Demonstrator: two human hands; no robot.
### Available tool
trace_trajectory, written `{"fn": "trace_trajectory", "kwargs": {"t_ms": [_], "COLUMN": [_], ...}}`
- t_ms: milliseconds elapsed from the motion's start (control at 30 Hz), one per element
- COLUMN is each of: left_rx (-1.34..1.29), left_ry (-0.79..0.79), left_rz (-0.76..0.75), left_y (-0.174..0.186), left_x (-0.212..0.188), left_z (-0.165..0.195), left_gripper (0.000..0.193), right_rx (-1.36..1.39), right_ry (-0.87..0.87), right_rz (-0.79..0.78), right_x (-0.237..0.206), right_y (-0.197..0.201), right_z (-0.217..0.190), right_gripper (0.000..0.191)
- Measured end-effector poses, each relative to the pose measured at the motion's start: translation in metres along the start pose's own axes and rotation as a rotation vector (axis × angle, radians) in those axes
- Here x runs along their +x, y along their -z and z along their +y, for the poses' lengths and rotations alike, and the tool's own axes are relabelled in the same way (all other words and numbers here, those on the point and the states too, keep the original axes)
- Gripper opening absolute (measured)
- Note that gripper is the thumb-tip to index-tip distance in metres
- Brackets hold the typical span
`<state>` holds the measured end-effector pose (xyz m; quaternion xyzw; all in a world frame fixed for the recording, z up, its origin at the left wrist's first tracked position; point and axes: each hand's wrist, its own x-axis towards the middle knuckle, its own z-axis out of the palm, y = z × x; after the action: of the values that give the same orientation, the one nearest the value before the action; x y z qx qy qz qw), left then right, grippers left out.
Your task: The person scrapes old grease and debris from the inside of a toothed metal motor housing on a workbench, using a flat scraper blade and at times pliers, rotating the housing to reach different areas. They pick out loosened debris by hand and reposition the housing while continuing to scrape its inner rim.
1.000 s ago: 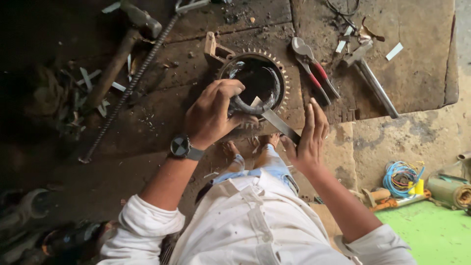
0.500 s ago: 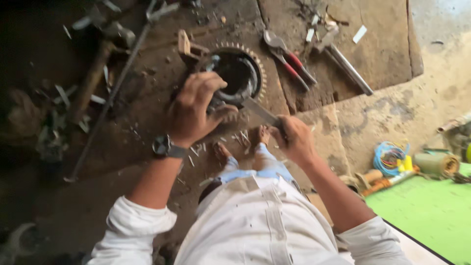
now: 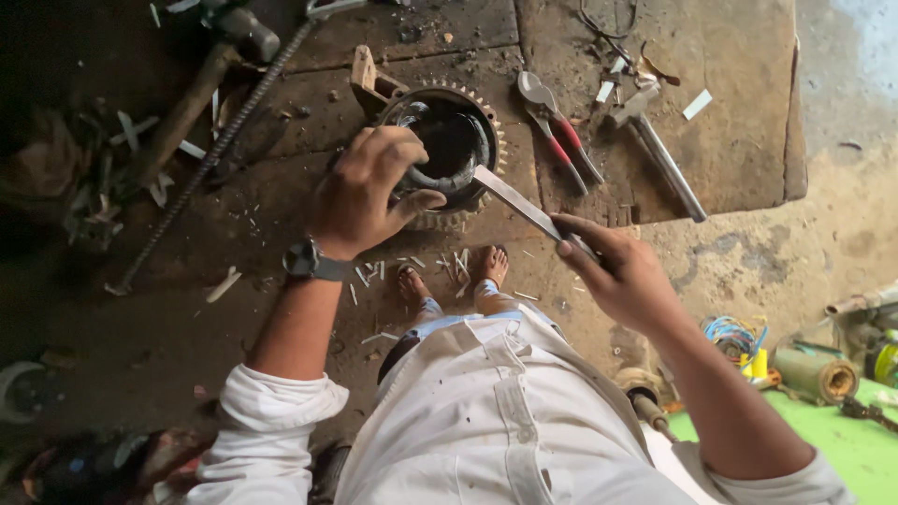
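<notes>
My left hand [image 3: 367, 192], with a watch on its wrist, grips the rim of a dark round toothed ring gear [image 3: 456, 134] lying on a stained wooden bench. My right hand [image 3: 617, 269] holds the near end of a flat metal file [image 3: 519, 201], whose far tip rests at the gear's right rim. My white shirt and sandalled feet show below.
Red-handled pliers [image 3: 559, 131] and a metal hammer [image 3: 655, 150] lie right of the gear. A wooden-handled hammer [image 3: 201, 89] and a long threaded rod [image 3: 215, 150] lie at the left. Wire coils [image 3: 734, 335] and motor parts [image 3: 816, 372] sit on the floor at right.
My right hand has drawn back toward me and closed on the file, which now points at the gear's rim. My left hand stays gripped on the gear.
</notes>
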<state>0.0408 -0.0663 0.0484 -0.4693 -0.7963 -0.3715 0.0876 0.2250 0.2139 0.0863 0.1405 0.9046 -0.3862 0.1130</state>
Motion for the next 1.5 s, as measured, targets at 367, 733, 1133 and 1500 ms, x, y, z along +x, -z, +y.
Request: {"fn": "trace_trajectory", "kwargs": {"t_ms": [367, 733, 1133, 1500], "left_rx": [-0.052, -0.107, -0.102, 0.010], "left_ry": [0.177, 0.210, 0.220, 0.253], "left_rz": [0.105, 0.046, 0.056, 0.066], "left_y": [0.002, -0.001, -0.004, -0.021], "left_x": [0.008, 0.003, 0.009, 0.012], "left_z": [-0.012, -0.016, -0.009, -0.010], "left_gripper": [0.073, 0.068, 0.071, 0.064], "right_rx": [-0.267, -0.406, -0.223, 0.062], "right_ry": [-0.062, -0.033, -0.003, 0.198], "right_rz": [-0.380, -0.467, -0.410, -0.197], "right_x": [0.061, 0.071, 0.076, 0.073], "right_y": [0.071, 0.069, 0.049, 0.001], "right_z": [0.007, 0.004, 0.012, 0.072], "right_gripper": [0.050, 0.044, 0.041, 0.048]}}
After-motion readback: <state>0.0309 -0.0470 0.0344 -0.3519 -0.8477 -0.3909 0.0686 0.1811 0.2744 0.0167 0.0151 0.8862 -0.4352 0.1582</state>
